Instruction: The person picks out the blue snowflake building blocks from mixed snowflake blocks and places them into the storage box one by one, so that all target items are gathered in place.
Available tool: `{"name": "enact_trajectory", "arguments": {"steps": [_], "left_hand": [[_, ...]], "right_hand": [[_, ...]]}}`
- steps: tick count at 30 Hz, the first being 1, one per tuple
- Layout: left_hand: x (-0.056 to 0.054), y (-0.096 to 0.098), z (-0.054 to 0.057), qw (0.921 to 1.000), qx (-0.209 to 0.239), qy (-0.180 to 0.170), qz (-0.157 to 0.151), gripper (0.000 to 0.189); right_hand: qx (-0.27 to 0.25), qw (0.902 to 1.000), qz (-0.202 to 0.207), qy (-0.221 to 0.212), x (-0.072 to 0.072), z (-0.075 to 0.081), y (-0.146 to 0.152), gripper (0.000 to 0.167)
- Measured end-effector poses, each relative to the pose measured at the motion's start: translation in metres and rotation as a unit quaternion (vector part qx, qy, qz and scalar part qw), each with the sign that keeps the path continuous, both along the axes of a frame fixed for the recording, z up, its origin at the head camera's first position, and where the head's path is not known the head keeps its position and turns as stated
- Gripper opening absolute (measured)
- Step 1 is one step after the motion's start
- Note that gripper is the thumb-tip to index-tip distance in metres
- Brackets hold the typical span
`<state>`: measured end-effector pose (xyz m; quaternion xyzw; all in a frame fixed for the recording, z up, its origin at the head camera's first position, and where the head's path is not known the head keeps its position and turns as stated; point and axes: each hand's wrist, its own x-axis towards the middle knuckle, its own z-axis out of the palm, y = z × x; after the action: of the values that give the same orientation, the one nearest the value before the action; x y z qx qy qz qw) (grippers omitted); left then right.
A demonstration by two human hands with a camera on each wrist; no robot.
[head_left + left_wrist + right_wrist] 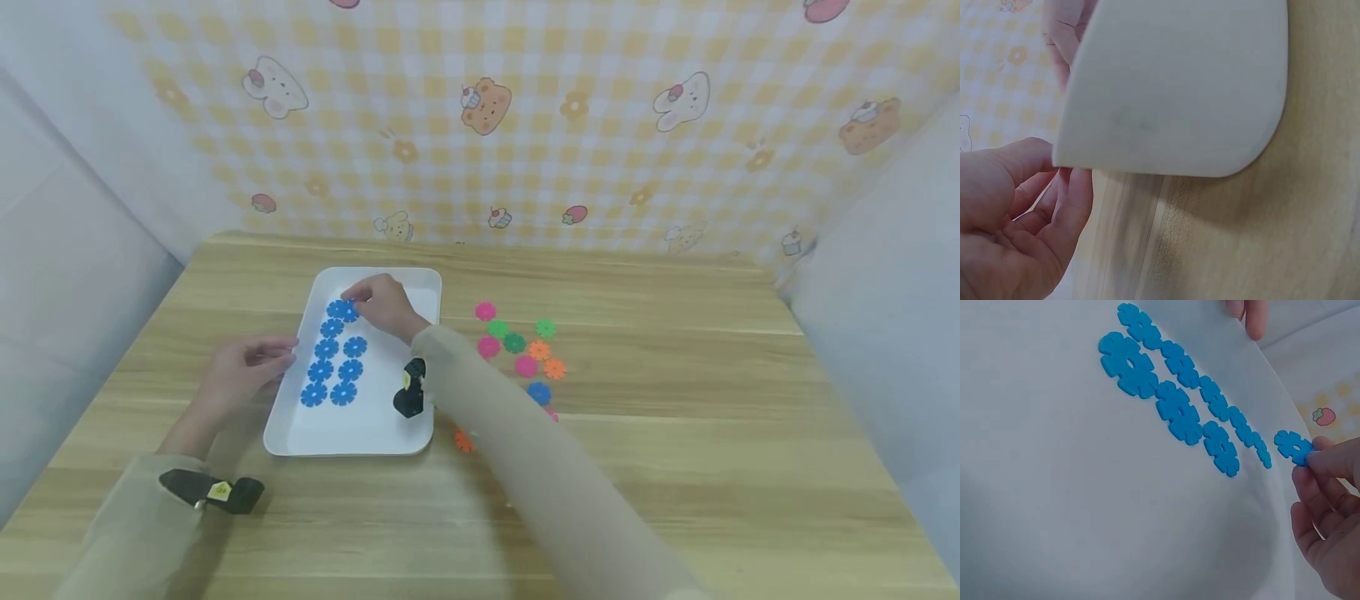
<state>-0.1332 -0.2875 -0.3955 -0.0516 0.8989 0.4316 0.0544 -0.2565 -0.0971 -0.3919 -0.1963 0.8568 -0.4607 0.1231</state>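
My right hand [386,307] pinches a blue snowflake-shaped disc [1291,447] between thumb and fingers over the far part of a white tray [360,433]. Flat on the tray lie more blue notched discs in two rows: several in the left row [320,371], three in the right row [350,370]. In the head view the held disc [350,312] overlaps the top of the left row. At the tray's left edge, my left hand [240,371] grips the rim; in the left wrist view its thumb and fingers [1075,200] meet at the tray's side [1179,94].
Right of the tray, loose discs lie on the wooden table [675,417]: pink [527,366], orange [555,368], light green [545,328], dark green [514,342] and blue [538,392]. My right sleeve partly covers them. A checked patterned cloth [525,150] hangs behind the table.
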Motion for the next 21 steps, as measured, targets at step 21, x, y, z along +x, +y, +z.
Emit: {"name": "enact_trajectory", "arguments": {"steps": [21], "left_hand": [[0.0,0.002,0.003,1.0,0.008,-0.002,0.003,0.044]], "right_hand": [[0.034,0.9994,-0.006,-0.007,0.001,-0.02,-0.001,0.021]]}}
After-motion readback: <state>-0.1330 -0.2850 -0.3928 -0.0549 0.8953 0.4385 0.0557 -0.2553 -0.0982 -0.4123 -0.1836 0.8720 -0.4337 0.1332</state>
